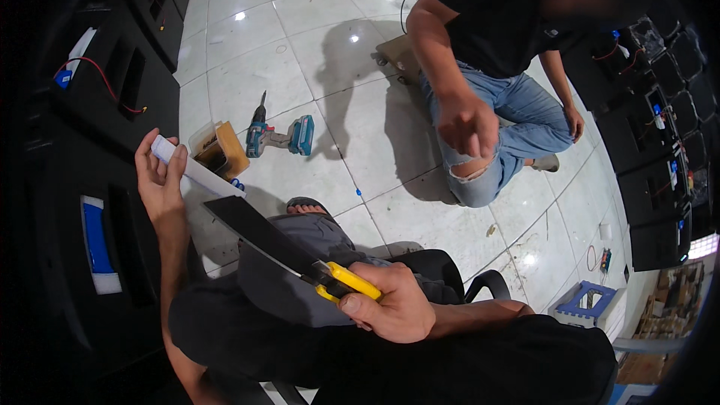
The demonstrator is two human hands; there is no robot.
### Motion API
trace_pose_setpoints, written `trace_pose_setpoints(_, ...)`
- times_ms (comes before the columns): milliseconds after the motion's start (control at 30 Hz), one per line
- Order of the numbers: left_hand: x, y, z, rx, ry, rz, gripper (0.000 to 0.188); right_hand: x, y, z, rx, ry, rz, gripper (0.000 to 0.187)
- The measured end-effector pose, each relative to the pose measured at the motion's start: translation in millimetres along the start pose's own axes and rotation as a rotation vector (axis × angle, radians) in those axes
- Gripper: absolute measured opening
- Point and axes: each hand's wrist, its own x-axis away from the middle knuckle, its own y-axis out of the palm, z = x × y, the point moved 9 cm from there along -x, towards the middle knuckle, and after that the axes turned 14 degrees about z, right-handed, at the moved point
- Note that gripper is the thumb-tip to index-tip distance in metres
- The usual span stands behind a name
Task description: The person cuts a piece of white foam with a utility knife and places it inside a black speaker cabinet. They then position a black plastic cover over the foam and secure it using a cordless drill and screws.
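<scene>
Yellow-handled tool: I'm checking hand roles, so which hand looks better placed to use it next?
Probably the person's own right hand: it grips the yellow-handled tool, while the left hand holds a white strip away from the handle.

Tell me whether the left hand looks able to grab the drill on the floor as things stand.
Probably not: the left hand is holding a white strip, and a tan box sits between that hand and the drill.

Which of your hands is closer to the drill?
Left. The left hand, holding a white strip, is left of the drill; the right hand, gripping a yellow-handled tool, is farther, back near the lap.
</scene>
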Motion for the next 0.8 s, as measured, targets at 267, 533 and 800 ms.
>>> trace_pose_setpoints(267,-10,-1,6,0.042,0.023,0.028,0.053,-3,-4,1,0.072,-0.012,-0.011,0.034)
trace_pose_setpoints(533,-2,-1,11,-0.049,-0.018,0.081,0.056,-3,12,1,0.021,-0.059,-0.129,0.027)
trace_pose_setpoints(800,-2,12,18,-0.05,0.068,0.042,0.051,-4,13,-5,0.111,-0.096,-0.065,0.031)
